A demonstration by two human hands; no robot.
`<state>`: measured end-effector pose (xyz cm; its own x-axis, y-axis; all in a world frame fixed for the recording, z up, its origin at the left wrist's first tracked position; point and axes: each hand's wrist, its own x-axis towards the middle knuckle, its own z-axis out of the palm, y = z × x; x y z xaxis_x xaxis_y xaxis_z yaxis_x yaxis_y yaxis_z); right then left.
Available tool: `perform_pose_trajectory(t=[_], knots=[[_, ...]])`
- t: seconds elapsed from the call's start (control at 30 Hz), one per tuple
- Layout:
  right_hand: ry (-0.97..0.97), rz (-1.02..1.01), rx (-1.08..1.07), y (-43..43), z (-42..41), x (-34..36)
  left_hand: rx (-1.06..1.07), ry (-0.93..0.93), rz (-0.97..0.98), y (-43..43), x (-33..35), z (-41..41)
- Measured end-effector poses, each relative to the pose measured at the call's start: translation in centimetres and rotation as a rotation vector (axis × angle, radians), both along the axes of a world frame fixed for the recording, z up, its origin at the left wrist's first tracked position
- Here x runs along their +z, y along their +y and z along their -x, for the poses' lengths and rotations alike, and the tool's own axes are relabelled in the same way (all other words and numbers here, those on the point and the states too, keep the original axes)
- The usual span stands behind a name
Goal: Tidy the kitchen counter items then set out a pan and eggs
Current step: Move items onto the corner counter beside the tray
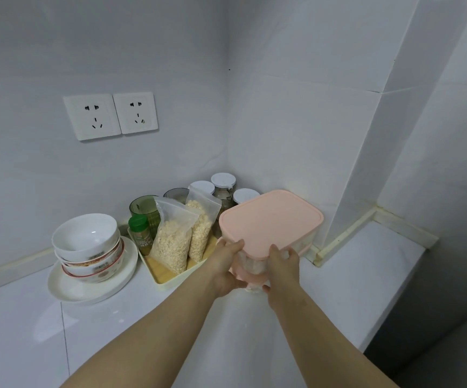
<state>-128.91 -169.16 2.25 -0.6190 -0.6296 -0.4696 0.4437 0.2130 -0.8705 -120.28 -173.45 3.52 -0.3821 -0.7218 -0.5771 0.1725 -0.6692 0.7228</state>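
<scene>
A clear plastic container with a pink lid (271,219) is held near the counter's back right corner, its near end raised. My left hand (226,264) grips its near left corner, thumb on the lid's rim. My right hand (281,268) grips its near right side, fingers curled underneath. The container's contents are blurred. No pan and no eggs are in view.
A cream tray (167,278) holds two zip bags of oats (170,245), a green-capped spice bottle (140,231) and tinted cups (142,205). White-lidded jars (223,183) stand behind. Stacked bowls (86,242) sit on a white plate (92,289). Wall sockets (110,116) are above the white counter (352,275).
</scene>
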Motion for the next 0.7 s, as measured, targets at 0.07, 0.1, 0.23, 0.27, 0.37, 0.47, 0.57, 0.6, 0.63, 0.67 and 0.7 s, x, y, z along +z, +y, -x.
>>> perform_pose_trajectory(t=[0.07,0.1,0.23,0.27,0.37,0.47,0.57,0.6,0.63,0.67,0.7], knots=[[-0.047,-0.013,0.006,0.6,-1.1,0.4,0.001,-0.037,0.051,0.4,-0.2,-0.5],[-0.077,-0.037,0.03,1.0,-1.6,0.7,0.033,-0.099,0.09,0.6,-0.3,-0.9],[-0.203,-0.149,0.36,2.5,-4.5,1.2,0.238,-0.272,0.189,1.0,-0.7,-3.1],[-0.212,-0.152,0.416,2.5,-5.1,1.2,0.271,-0.271,0.174,1.1,-0.6,-3.7],[-0.216,-0.14,0.463,2.7,-6.4,1.4,0.338,-0.234,0.114,2.1,-0.2,-6.2],[-0.217,-0.114,0.472,2.7,-6.9,1.7,0.392,-0.173,0.068,3.3,0.0,-8.5],[-0.213,-0.106,0.502,3.3,-8.2,1.8,0.441,-0.157,0.037,5.0,0.2,-10.8],[-0.213,-0.104,0.519,3.7,-8.8,1.8,0.46,-0.154,0.026,5.8,0.2,-11.6],[-0.214,-0.101,0.536,4.1,-9.3,1.9,0.477,-0.146,0.015,6.5,0.3,-12.3],[-0.209,-0.096,0.556,4.4,-9.9,1.7,0.491,-0.141,0.004,7.2,0.4,-13.0],[-0.205,-0.096,0.579,4.8,-10.5,1.7,0.506,-0.14,-0.002,8.0,0.3,-13.6]])
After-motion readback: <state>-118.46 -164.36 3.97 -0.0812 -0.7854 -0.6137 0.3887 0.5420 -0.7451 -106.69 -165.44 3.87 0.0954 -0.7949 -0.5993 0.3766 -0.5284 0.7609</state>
